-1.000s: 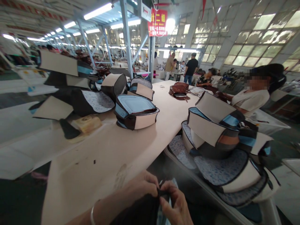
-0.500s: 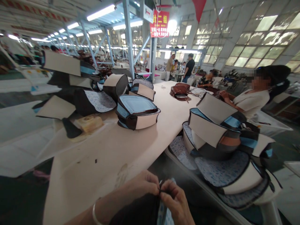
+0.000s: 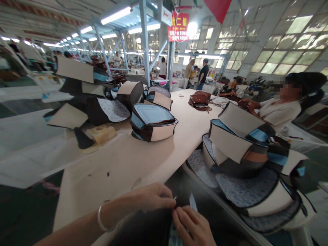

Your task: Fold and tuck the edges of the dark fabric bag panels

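Note:
At the bottom of the head view lies a dark bag piece (image 3: 140,227) with light-blue patterned lining (image 3: 193,202) showing beside it. My left hand (image 3: 156,197), with a silver bangle (image 3: 100,218) on its wrist, pinches the piece's upper edge between thumb and fingers. Close against it, my right hand (image 3: 193,226) grips the same edge with bent fingers. A small pale tip sticks up between the two hands. The exact spot they pinch is mostly covered by the fingers.
A light-blue and cream bag (image 3: 154,123) sits on the long table (image 3: 120,164). More unfinished bags (image 3: 112,109) are heaped at the left, beside a yellowish block (image 3: 102,132). A tall bag pile (image 3: 232,140) fills the right. A brown bag (image 3: 200,100) and a seated person (image 3: 279,106) are farther back.
My right hand has turned so its back faces up, fingers folded over the edge. My left hand is slightly higher, and more of its forearm shows. The scene has shifted a little rightward.

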{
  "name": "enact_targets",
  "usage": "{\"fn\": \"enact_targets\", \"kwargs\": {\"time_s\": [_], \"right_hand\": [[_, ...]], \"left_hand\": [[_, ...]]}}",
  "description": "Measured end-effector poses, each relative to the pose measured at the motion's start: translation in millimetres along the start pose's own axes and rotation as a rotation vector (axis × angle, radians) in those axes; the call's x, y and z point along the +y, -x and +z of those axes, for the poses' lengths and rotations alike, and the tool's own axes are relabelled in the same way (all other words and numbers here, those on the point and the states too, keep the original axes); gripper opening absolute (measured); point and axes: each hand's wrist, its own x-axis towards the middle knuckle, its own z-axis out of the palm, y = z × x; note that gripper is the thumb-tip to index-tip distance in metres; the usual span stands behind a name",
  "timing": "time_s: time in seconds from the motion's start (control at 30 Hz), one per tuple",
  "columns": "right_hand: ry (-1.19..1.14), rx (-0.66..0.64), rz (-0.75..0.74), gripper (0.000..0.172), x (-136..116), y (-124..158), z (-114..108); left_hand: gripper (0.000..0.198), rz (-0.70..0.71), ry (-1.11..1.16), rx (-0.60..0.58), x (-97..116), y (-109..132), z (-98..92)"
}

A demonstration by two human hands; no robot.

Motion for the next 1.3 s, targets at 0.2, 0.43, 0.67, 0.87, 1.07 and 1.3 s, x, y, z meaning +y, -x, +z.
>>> {"fn": "enact_targets", "kwargs": {"time_s": [0.2, 0.43, 0.67, 0.87, 1.07, 1.3], "right_hand": [[-0.035, -0.005, -0.028, 0.028, -3, -1, 0], [-0.696, -0.332, 0.749, 0.024, 6, -13, -19], [-0.855, -0.373, 0.907, 0.015, 8, -22, -18], [-1.017, -0.476, 0.953, 0.028, 17, -17, -18], [-1.06, -0.404, 1.017, 0.021, 16, -15, -16], [-1.163, -0.278, 1.071, 0.03, 20, -13, -21]], "left_hand": [[0.02, 0.12, -0.165, -0.154, 9, 1, -11.8], [0.005, 0.243, -0.228, -0.049, 24, 15, -2.4], [0.01, 0.227, -0.191, 0.05, 15, 14, 9.8], [0.009, 0.26, -0.179, 0.118, 8, 13, 18.4], [0.01, 0.224, -0.067, 0.013, 3, 11, 7.1], [0.057, 0.262, 0.234, -0.242, -40, -10, -23.8]]}}
